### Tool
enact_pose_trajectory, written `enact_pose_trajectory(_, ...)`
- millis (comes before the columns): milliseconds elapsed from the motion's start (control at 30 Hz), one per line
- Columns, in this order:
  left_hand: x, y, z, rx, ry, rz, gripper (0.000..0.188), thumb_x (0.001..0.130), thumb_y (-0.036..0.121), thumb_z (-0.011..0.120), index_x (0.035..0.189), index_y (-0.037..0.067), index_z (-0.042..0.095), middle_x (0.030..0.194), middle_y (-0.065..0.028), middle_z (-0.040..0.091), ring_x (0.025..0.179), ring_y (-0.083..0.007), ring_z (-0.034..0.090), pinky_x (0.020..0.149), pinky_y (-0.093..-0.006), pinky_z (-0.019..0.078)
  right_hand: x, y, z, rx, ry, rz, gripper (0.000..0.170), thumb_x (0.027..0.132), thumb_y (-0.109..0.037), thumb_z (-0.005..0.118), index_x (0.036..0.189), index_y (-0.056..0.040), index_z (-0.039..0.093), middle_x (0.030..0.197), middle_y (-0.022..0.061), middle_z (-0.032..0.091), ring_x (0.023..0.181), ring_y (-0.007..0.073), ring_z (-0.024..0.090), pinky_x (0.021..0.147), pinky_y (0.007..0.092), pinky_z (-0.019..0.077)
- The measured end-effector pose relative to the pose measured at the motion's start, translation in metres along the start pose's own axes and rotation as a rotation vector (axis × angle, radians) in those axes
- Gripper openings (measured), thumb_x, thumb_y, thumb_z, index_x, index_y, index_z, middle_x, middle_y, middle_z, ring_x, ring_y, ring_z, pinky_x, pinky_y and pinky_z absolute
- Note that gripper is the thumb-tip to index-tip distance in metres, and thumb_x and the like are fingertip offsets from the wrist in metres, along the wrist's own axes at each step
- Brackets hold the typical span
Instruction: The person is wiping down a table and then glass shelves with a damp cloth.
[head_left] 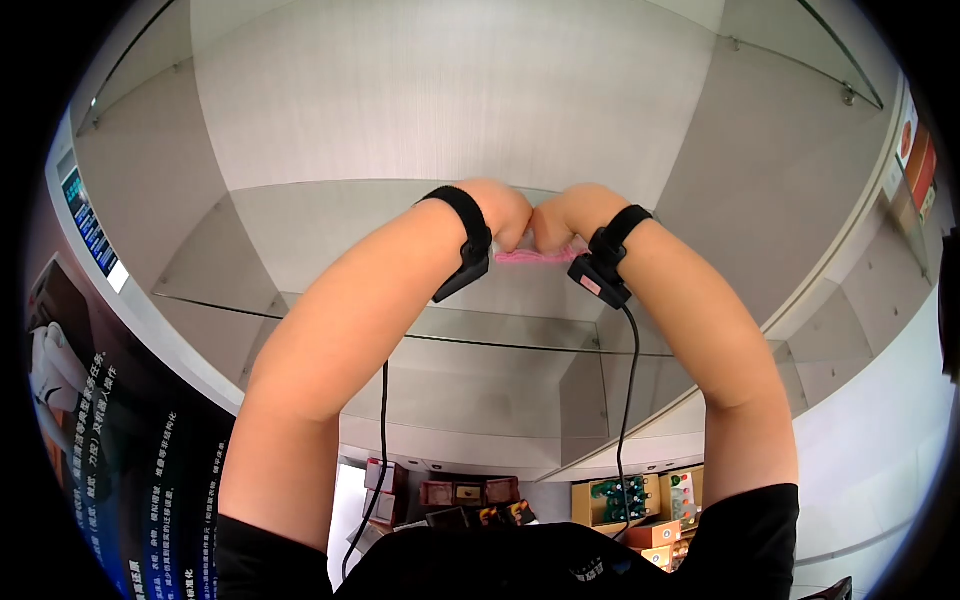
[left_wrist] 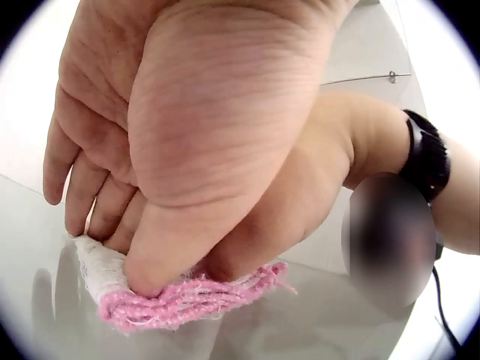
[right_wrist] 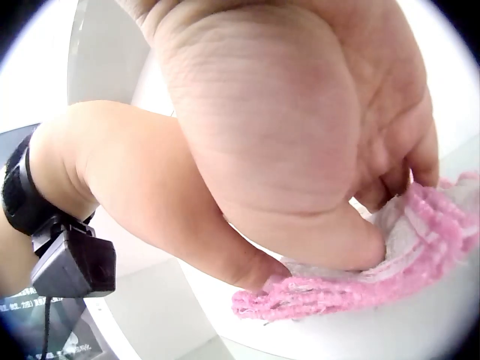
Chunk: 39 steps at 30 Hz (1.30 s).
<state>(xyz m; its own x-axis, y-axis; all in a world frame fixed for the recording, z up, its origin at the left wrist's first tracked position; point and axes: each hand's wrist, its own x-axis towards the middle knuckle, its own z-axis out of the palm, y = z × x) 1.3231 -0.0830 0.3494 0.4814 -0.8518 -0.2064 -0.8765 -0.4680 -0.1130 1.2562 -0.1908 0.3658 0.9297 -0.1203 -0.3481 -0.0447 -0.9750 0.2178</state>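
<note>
The left hand (head_left: 500,213) and right hand (head_left: 578,215) hide much of the pink-edged cloth (head_left: 535,257) in the head view; the right wrist view crops it; blur covers the right arm's camera (left_wrist: 388,244) in the left wrist view.

The left hand (left_wrist: 187,135), its palm toward the camera, pinches a folded white cloth with fuzzy pink edging (left_wrist: 172,304). Behind, the right hand (left_wrist: 300,187) touches the same cloth; a black strap (left_wrist: 426,154) circles its wrist, a thin black cable (left_wrist: 445,307) below.
</note>
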Motion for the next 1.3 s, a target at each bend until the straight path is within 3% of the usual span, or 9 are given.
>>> enact_pose_trajectory(200, 0.020, -0.010, 0.000, -0.025, -0.001, -0.089, 0.024, 0.067, 0.014, 0.065, 0.089, 0.005, 0.069, 0.081, -0.0164, 0.067, 0.077, -0.0330, 0.063, 0.069, -0.0418, 0.0495, 0.021, 0.010, -0.007, 0.102, -0.006, 0.095, 0.031, 0.068, -0.011, 0.055, 0.095, -0.0097, 0.068, 0.091, 0.0170, 0.064, 0.083, 0.0354, 0.060, 0.075, 0.0404, 0.0493)
enact_pose_trajectory(533, 0.040, -0.016, 0.001, -0.042, 0.029, -0.132, 0.028, 0.068, 0.013, 0.062, 0.095, 0.006, 0.068, 0.082, -0.0162, 0.067, 0.076, -0.0328, 0.061, 0.070, -0.0415, 0.0484, 0.060, 0.027, -0.002, 0.093, -0.039, 0.119, 0.031, 0.070, -0.011, 0.056, 0.098, -0.0102, 0.068, 0.094, 0.0177, 0.065, 0.086, 0.0365, 0.060, 0.077, 0.0422, 0.0490)
enact_pose_trajectory(700, 0.047, -0.024, 0.000, -0.059, 0.052, -0.130, 0.028, 0.068, 0.014, 0.063, 0.094, 0.006, 0.069, 0.081, -0.0158, 0.066, 0.075, -0.0326, 0.060, 0.070, -0.0418, 0.0480, 0.057, 0.028, -0.004, 0.133, 0.085, 0.095, 0.030, 0.069, -0.011, 0.056, 0.097, -0.0103, 0.068, 0.090, 0.0169, 0.065, 0.080, 0.0343, 0.060, 0.073, 0.0416, 0.0496)
enact_pose_trajectory(833, 0.048, -0.018, -0.002, -0.033, 0.025, -0.154, 0.028, 0.068, 0.014, 0.064, 0.093, 0.005, 0.069, 0.083, -0.0167, 0.067, 0.077, -0.0331, 0.061, 0.070, -0.0416, 0.0483, 0.063, 0.030, -0.001, 0.113, 0.044, 0.106, 0.028, 0.070, -0.012, 0.057, 0.096, -0.0103, 0.069, 0.089, 0.0163, 0.065, 0.077, 0.0325, 0.060, 0.072, 0.0405, 0.0495)
enact_pose_trajectory(1033, 0.057, -0.016, 0.009, -0.041, 0.157, -0.179, 0.025, 0.071, 0.014, 0.064, 0.094, 0.006, 0.070, 0.091, -0.0174, 0.068, 0.085, -0.0340, 0.064, 0.075, -0.0411, 0.0507, 0.059, 0.028, 0.004, 0.043, 0.126, 0.063, 0.031, 0.071, -0.012, 0.058, 0.098, -0.0123, 0.071, 0.097, 0.0176, 0.067, 0.086, 0.0357, 0.064, 0.075, 0.0401, 0.0516)
enact_pose_trajectory(1133, 0.055, -0.005, 0.004, -0.018, 0.088, -0.264, 0.023, 0.073, 0.014, 0.063, 0.094, 0.006, 0.071, 0.093, -0.0169, 0.068, 0.089, -0.0337, 0.065, 0.078, -0.0409, 0.0512, 0.060, 0.025, 0.005, 0.005, 0.095, 0.108, 0.033, 0.070, -0.012, 0.058, 0.100, -0.0130, 0.071, 0.101, 0.0179, 0.067, 0.091, 0.0367, 0.065, 0.078, 0.0403, 0.0522)
enact_pose_trajectory(1300, 0.040, -0.005, 0.007, -0.040, 0.095, -0.260, 0.022, 0.072, 0.012, 0.064, 0.093, 0.006, 0.071, 0.093, -0.0164, 0.068, 0.087, -0.0330, 0.064, 0.076, -0.0407, 0.0511, 0.056, 0.021, 0.009, 0.086, 0.090, 0.089, 0.032, 0.071, -0.014, 0.057, 0.101, -0.0098, 0.070, 0.101, 0.0189, 0.066, 0.092, 0.0363, 0.063, 0.080, 0.0391, 0.0509)
